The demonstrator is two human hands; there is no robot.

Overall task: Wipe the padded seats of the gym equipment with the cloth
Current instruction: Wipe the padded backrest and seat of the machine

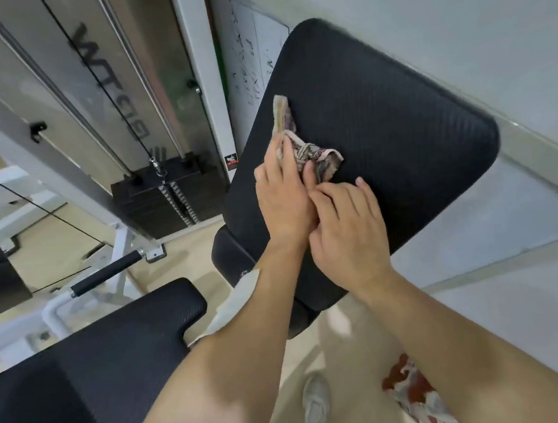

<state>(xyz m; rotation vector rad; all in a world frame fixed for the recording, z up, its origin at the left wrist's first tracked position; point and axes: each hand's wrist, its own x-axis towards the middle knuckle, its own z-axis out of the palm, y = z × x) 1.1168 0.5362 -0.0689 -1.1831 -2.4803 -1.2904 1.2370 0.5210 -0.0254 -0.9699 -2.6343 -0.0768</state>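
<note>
A large black padded seat [382, 126] fills the upper right of the head view. A crumpled patterned cloth [302, 144] lies on its left half. My left hand [283, 197] presses on the cloth, fingers curled into its folds. My right hand [351, 228] rests just beside it on the pad, fingers spread and touching the left hand and the cloth's near edge. A second black padded seat [92, 376] lies at the lower left, under my left forearm.
A white machine frame with cables and a black weight stack [164, 202] stands to the left. A foam-gripped handle [106, 274] juts out near the lower pad. A wall with a whiteboard [253, 63] runs behind the seat. My shoe [316, 402] is on the pale floor.
</note>
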